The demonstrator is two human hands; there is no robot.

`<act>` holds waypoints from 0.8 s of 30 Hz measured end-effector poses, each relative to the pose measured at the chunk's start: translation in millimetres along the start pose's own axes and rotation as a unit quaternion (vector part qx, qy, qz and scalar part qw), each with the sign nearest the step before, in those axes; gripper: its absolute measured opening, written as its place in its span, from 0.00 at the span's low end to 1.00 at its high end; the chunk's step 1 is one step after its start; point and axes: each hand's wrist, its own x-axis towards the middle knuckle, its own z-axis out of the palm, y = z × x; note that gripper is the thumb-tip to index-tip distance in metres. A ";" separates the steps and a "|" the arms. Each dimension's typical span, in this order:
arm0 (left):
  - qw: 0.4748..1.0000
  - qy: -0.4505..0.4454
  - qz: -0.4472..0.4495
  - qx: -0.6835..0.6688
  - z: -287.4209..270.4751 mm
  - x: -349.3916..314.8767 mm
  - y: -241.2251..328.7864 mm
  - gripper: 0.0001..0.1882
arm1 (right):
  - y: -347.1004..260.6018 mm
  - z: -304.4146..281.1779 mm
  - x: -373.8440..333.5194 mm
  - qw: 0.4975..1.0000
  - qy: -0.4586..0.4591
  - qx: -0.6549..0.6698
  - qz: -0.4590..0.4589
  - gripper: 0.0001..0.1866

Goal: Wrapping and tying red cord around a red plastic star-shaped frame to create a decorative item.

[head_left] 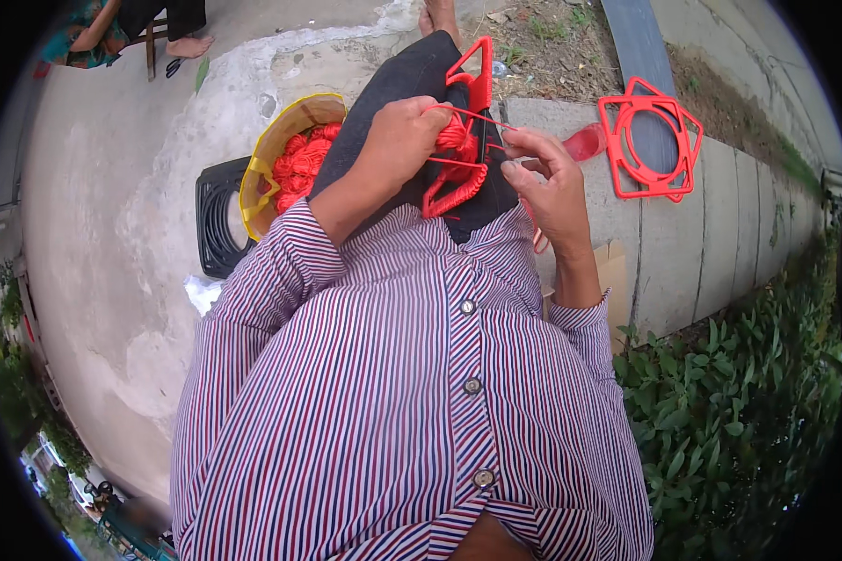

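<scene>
A red square frame rests on my lap over dark trousers, and red cord is wound tightly along part of its edge. My left hand is closed around a small bundle of red cord beside the frame's opening. From there a strand stretches across to my right hand, which is on the other side of the frame. Its fingers are bent, with the strand meeting the fingertips. Part of the frame is hidden behind the bundle and my left hand.
A yellow container full of red cord bundles stands to my left, beside a black ridged object. On the right ledge lie red frames and a red translucent object. Leafy plants grow nearby. Another person sits far left.
</scene>
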 end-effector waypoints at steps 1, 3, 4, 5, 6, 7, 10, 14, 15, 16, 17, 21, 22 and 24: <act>0.983 -0.054 -0.064 -0.161 0.3 -7.3 21.7 0.14 | -18.7 -0.9 -2.7 0.997 -0.003 -0.065 -0.032 0.19; 0.870 -0.184 -0.182 -0.420 1.9 -8.3 37.6 0.14 | -29.4 0.3 -6.1 0.992 -0.005 -0.086 -0.089 0.19; 0.869 -0.184 -0.182 -0.421 3.5 -8.5 41.8 0.14 | -32.0 -0.6 -7.7 0.984 -0.007 -0.106 -0.145 0.20; 0.878 -0.192 -0.178 -0.400 3.5 -7.1 48.0 0.14 | -34.9 -8.3 -7.4 0.986 0.035 -0.058 -0.152 0.21; 0.888 -0.197 -0.174 -0.378 3.4 -7.6 51.5 0.14 | -58.8 -11.3 -15.5 0.966 0.091 0.243 -0.007 0.21; 0.899 -0.162 -0.194 -0.357 6.5 -6.3 47.9 0.15 | -61.9 -31.3 -13.5 0.923 0.099 0.370 -0.021 0.21; 0.903 -0.142 -0.264 -0.308 20.4 1.3 10.1 0.15 | -65.7 -106.6 -22.6 0.776 0.031 0.627 -0.054 0.11; 0.866 -0.122 -0.345 -0.340 33.8 -1.1 6.9 0.11 | -86.6 -157.0 -69.7 0.831 0.074 0.544 -0.089 0.10; 0.853 -0.187 -0.346 -0.344 32.6 3.5 -4.4 0.09 | -93.5 -159.4 -80.6 0.852 0.049 0.514 -0.088 0.11; 0.836 -0.251 -0.344 -0.346 33.2 5.8 -14.8 0.07 | -98.0 -160.9 -92.4 0.864 0.023 0.494 -0.098 0.12; 0.835 -0.249 -0.344 -0.351 35.9 5.3 -19.4 0.07 | -102.2 -164.7 -107.3 0.881 0.034 0.458 -0.112 0.12; 0.845 -0.238 -0.317 -0.360 30.1 -3.4 -1.1 0.07 | -52.2 -187.7 -114.2 0.873 0.130 0.466 -0.059 0.13; 0.867 -0.183 -0.278 -0.370 25.0 -8.7 4.7 0.06 | -30.6 -181.5 -102.4 0.853 0.133 0.502 -0.048 0.13; 0.938 -0.132 -0.160 -0.277 32.3 -7.8 -14.7 0.03 | -15.1 -147.8 -90.2 0.837 0.097 0.539 0.000 0.16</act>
